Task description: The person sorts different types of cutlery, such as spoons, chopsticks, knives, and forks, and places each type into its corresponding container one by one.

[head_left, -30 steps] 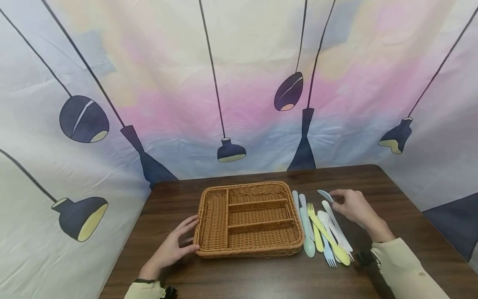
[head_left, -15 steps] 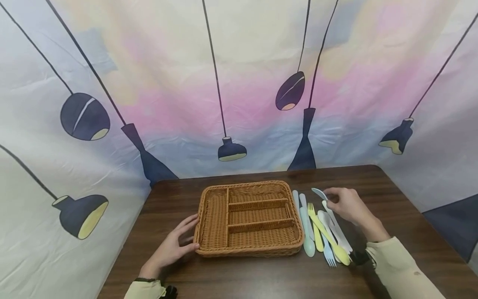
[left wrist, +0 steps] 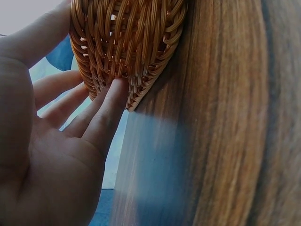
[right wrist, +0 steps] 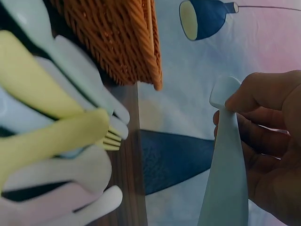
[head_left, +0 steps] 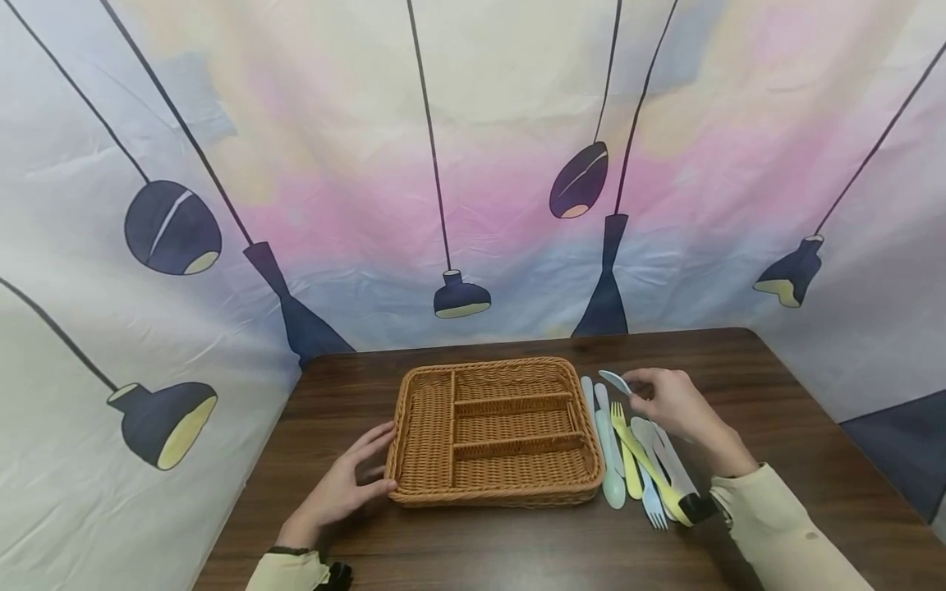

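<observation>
A brown wicker basket (head_left: 510,497) with dividers sits on the table. At its left end my left hand (head_left: 343,484) touches the side with nearly straight, spread fingers; in the left wrist view the fingertips rest against the woven wall (left wrist: 127,37). My right hand (head_left: 683,410) pinches a light blue spoon (head_left: 613,381) between thumb and fingers, raised beyond the basket's right side. In the right wrist view, the spoon's handle (right wrist: 225,174) slants down below the right hand (right wrist: 268,122). Beneath it lie a yellow fork (head_left: 618,414), a yellow spoon (head_left: 668,495) and a blue fork (head_left: 653,505).
Close along the basket's right side lies a pale green spoon (head_left: 612,484) beside blue and grey-white pieces of cutlery. White and pale pink cutlery overlaps to the right. The dark wooden table (head_left: 517,550) meets a cloth backdrop (head_left: 355,205) printed with lamps.
My right hand has moved left with the light blue spoon, closer to the basket's right side. The left hand and the basket have stayed in place.
</observation>
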Tool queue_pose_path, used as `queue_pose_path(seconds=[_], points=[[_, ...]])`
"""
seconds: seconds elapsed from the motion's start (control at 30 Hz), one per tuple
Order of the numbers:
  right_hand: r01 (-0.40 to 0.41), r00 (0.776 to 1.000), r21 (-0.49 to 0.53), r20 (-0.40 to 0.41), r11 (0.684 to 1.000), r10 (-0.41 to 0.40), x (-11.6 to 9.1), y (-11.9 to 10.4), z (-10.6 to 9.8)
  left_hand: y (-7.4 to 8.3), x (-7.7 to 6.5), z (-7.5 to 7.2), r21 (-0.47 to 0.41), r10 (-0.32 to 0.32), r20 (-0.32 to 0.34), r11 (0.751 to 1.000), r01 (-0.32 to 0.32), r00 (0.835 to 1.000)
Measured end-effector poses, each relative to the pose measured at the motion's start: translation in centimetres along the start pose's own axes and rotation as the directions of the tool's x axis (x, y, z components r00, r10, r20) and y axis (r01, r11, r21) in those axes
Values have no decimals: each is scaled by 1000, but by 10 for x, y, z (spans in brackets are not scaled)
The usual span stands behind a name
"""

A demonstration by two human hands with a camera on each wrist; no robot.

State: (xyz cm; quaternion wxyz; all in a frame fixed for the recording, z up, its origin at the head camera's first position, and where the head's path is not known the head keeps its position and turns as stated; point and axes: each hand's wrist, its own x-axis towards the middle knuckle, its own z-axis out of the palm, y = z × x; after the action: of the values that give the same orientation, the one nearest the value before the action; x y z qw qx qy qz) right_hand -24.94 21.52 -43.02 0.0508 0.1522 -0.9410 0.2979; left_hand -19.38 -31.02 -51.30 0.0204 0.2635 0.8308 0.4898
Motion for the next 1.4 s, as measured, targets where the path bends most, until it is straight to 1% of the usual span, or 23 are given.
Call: queue_pose_path(seconds=[0.13, 0.23, 0.43, 0.7, 0.97, 1.1, 1.37, 1.4], points=[[14, 1000, 39, 25, 999, -15, 1, -7, 2, 0, 1, -1, 4, -2, 5, 1000, 2, 1000], [28, 999, 52, 31, 998, -29, 2, -13, 4, 0, 1, -1, 0, -22, 1, 1000, 22, 1000], [61, 998, 30, 6, 998, -61, 5, -20, 9, 1, 0, 0, -4, -37, -1, 999, 37, 999], [117, 993, 50, -6, 992, -117, 10, -31, 17, 0, -1, 0, 0, -46, 1, 999, 46, 999], [175, 984, 46, -14, 983, -175, 14, -38, 23, -1, -1, 0, -2, -31, -1, 1000, 31, 1000], [172, 985, 52, -16, 984, -172, 14, -43, 28, -1, -1, 0, -4, -30, -4, 1000, 30, 1000], [141, 990, 76, 20, 987, -143, 12, -54, 34, 0, 1, -1, -13, -16, 2, 1000, 16, 1000], [148, 988, 75, 22, 986, -150, 13, -56, 35, 0, 1, -1, -16, -19, 2, 1000, 19, 1000]])
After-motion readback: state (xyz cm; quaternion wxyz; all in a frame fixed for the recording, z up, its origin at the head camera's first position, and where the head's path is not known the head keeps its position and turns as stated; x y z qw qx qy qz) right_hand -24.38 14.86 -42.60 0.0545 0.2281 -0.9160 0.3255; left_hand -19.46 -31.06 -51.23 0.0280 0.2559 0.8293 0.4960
